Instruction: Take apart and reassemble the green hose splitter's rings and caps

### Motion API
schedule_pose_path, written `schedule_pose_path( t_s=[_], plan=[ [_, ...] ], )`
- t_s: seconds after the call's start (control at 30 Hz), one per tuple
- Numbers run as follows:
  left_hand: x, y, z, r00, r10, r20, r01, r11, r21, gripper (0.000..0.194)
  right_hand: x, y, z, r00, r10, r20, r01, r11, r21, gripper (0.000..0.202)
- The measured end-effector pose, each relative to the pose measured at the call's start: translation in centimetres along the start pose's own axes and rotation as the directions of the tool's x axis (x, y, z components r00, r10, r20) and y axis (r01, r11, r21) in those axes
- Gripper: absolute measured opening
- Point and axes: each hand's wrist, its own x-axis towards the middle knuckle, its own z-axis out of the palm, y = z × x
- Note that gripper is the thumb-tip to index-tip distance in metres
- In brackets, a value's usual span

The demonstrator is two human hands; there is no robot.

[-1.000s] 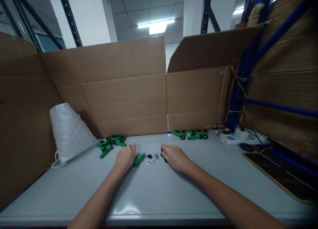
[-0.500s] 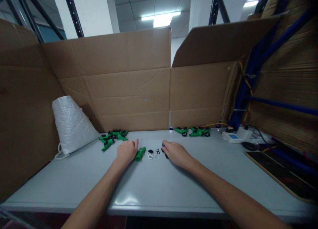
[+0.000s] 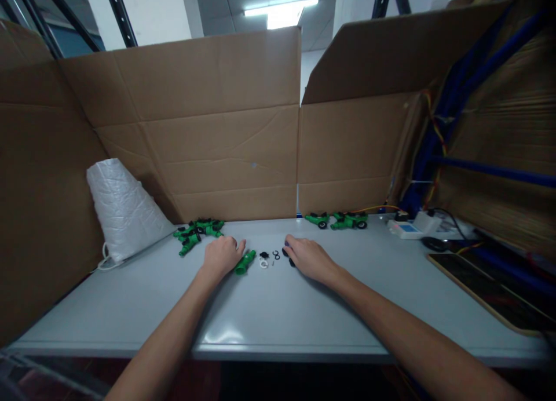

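My left hand (image 3: 223,255) rests on the table, its fingers curled under and its thumb sticking out. Just right of it lies a green hollow plastic part (image 3: 245,262), tilted, apart from the thumb. My right hand (image 3: 309,259) has its fingers bent down around small black pieces (image 3: 291,262) that are partly covered, so I cannot make out what it grips. Between both hands lie a small black part (image 3: 264,255), a white ring (image 3: 263,263), black clip-like rings (image 3: 276,254) and a tiny thin pin (image 3: 273,263).
Green and black assemblies (image 3: 190,244) are piled at the back left; more green ones with black wheels (image 3: 350,221) stand at the back right. A white wrapped bundle (image 3: 125,212) is on the left. Cardboard walls (image 3: 226,152) enclose the table; a power strip (image 3: 406,229) and dark panel (image 3: 490,288) are right.
The view has tilted slightly down, so the background sits higher. Both hands stay at about the same spots by the parts, and the small pieces have not moved on the table.
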Motion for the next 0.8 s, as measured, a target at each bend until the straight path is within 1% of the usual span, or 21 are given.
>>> schedule_pose_path(
  t_s=[0.23,0.53,0.8],
  plan=[
    [0.04,-0.05,0.31,0.999,-0.040,-0.021,0.040,0.999,-0.002,0.066,0.11,0.11,0.14,0.999,0.037,0.011,-0.038,0.999,0.024,0.027],
    [0.13,0.02,0.37,1.000,-0.018,-0.021,0.019,0.999,0.027,0.060,0.10,-0.14,-0.10,0.997,0.059,0.041,-0.059,0.998,0.004,0.027],
    [0.09,-0.03,0.49,0.999,0.000,-0.051,0.002,0.999,0.035,0.057,0.06,-0.06,-0.30,0.997,0.074,0.037,-0.075,0.997,0.020,0.028]
  ],
)
